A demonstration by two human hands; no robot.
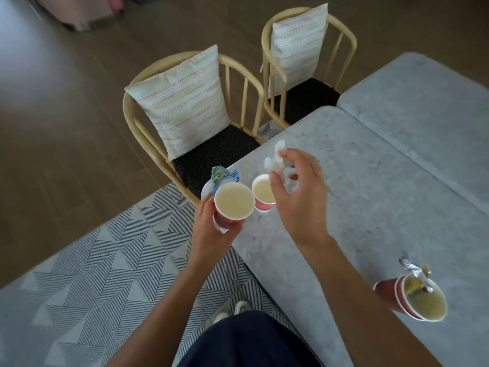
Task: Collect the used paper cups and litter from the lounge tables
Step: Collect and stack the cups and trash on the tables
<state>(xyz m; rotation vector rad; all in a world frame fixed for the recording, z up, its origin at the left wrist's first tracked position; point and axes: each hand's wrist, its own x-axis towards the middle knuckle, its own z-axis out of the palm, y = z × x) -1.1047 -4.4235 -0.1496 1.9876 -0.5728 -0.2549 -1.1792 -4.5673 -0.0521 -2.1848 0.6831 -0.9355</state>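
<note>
Left hand (pixel 211 229) curls round red paper cup (pixel 232 200). Right hand (pixel 299 200) pinches crumpled white tissue (pixel 271 163), second red paper cup (pixel 262 194) at its 6 o'clock. Stacked red cups (pixel 412 298) at frame's 4 o'clock.

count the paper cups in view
4: held cup in the left hand, standing cup on the table by the right hand, seemingly a nested pair at the table's near right. Others may be nested unseen.
</note>
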